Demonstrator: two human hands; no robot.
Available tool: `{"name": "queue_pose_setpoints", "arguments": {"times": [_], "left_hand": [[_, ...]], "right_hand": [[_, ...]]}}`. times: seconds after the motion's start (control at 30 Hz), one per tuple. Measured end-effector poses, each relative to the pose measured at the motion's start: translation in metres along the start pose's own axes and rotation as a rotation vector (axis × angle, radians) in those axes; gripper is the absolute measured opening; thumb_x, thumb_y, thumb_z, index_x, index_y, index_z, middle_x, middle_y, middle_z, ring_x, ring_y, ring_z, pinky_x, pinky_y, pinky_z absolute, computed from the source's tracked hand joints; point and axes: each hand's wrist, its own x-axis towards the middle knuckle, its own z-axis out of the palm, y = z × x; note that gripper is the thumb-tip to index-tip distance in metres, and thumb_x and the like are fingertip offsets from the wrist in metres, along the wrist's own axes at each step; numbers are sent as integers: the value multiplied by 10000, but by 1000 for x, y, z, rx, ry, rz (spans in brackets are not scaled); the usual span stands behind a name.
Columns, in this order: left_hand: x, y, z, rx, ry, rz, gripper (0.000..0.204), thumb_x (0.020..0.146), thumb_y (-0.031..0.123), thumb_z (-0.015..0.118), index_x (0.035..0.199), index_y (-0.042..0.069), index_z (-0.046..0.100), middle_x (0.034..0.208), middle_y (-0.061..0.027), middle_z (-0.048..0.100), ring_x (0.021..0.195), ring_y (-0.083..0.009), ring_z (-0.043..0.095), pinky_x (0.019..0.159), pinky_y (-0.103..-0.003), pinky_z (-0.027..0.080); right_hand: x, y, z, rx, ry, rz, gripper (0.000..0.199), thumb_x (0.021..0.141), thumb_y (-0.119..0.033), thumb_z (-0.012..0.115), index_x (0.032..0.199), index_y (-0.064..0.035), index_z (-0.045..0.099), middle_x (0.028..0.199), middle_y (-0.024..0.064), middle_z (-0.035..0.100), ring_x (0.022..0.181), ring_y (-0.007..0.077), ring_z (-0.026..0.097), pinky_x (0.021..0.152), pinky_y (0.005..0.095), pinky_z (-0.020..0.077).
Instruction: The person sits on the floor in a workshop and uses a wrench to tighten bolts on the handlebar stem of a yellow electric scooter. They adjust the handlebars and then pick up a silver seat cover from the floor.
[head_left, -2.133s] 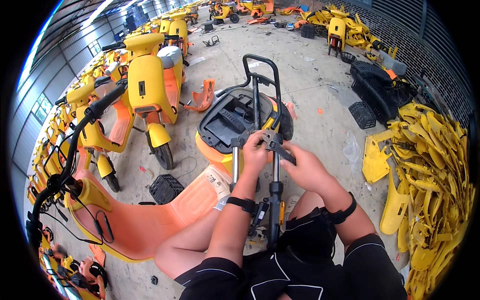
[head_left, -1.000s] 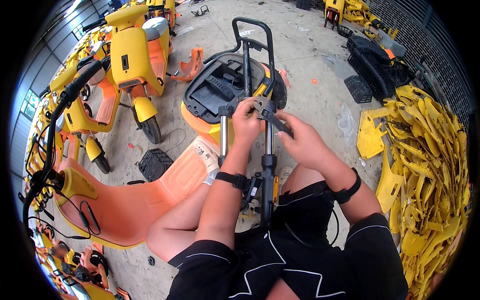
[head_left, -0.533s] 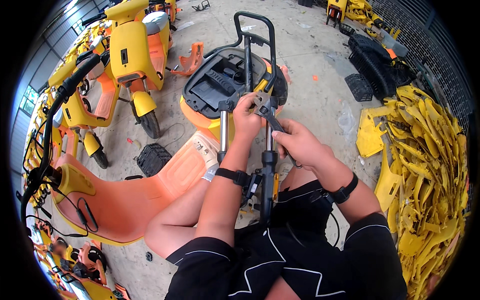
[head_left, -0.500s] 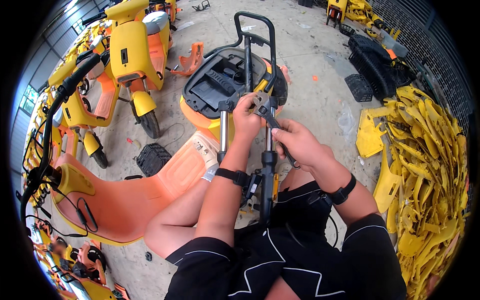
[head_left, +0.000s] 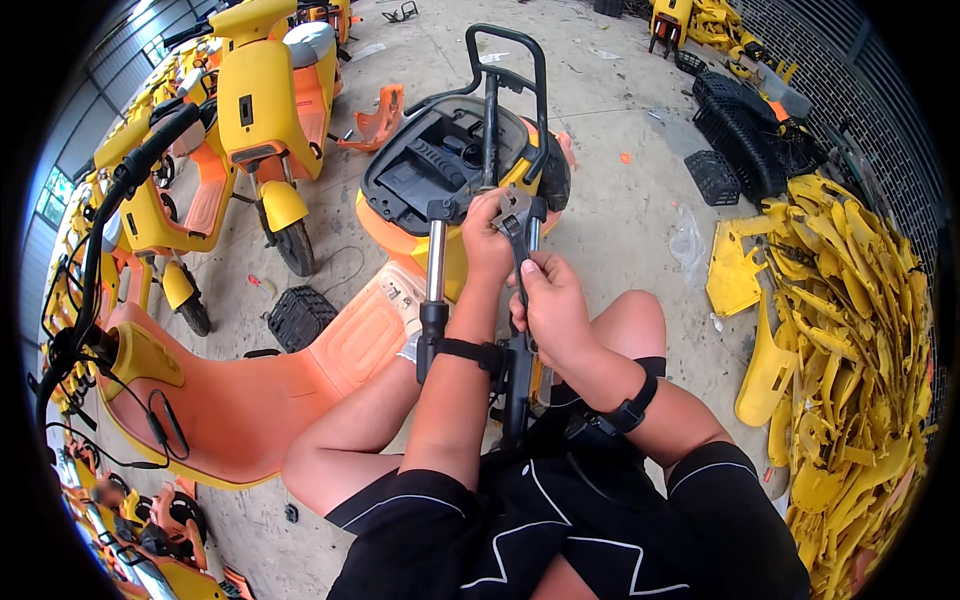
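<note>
A front fork with two chrome tubes (head_left: 437, 258) rises between my knees, with a black stem (head_left: 491, 130) extending away from its top. Against the fork's top sits the head of a grey adjustable wrench (head_left: 514, 208). My right hand (head_left: 556, 308) is closed round the wrench's handle, which points back toward me. My left hand (head_left: 487, 240) is curled closed at the fork's top, touching the wrench head. What lies inside its fingers is hidden. Beyond the fork stands a yellow scooter body with a black open compartment (head_left: 425, 165) and a black tube rack (head_left: 540, 75).
An orange and yellow scooter floor panel (head_left: 230, 400) lies at my left, by black handlebars (head_left: 150, 150) with hanging cables. Yellow scooters (head_left: 250, 100) line the far left. A heap of yellow panels (head_left: 850, 330) fills the right, with black baskets (head_left: 740, 130) behind.
My right hand has swung the wrench handle to the left, from slanting rightward to pointing nearly straight back at me. My left hand stays at the fork's top.
</note>
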Motion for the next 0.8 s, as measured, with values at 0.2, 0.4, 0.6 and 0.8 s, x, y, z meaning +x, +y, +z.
{"name": "queue_pose_setpoints", "arguments": {"times": [0.2,0.4,0.6,0.8], "left_hand": [[0,1,-2,-30,15,22,251,784,-42,752,1030,-8,722,1062,-124,711,1004,-262,660,909,-350,512],[-6,-5,8,20,104,48,249,784,-37,759,1025,19,731,1040,-115,716,1000,-285,669,924,-372,512],[0,5,2,-113,66,101,213,802,-11,775,1005,35,736,996,-94,732,998,-254,683,914,-353,520],[3,20,-14,-56,-90,76,222,842,-34,722,1063,-21,708,1059,-111,702,981,-217,670,896,-329,528]], "right_hand": [[0,20,28,29,115,-7,183,1093,-159,442,1187,-9,493,943,58,571,601,96,529,514,264,460],[18,61,64,51,274,-113,199,1072,-131,453,1195,14,511,1011,95,612,839,174,612,706,323,522],[24,64,78,-42,265,-189,198,1059,-102,441,1206,26,405,1000,143,584,766,207,650,693,358,522],[1,22,50,-55,65,-43,193,1062,-73,450,1228,0,384,951,93,558,629,145,600,548,305,516]]}}
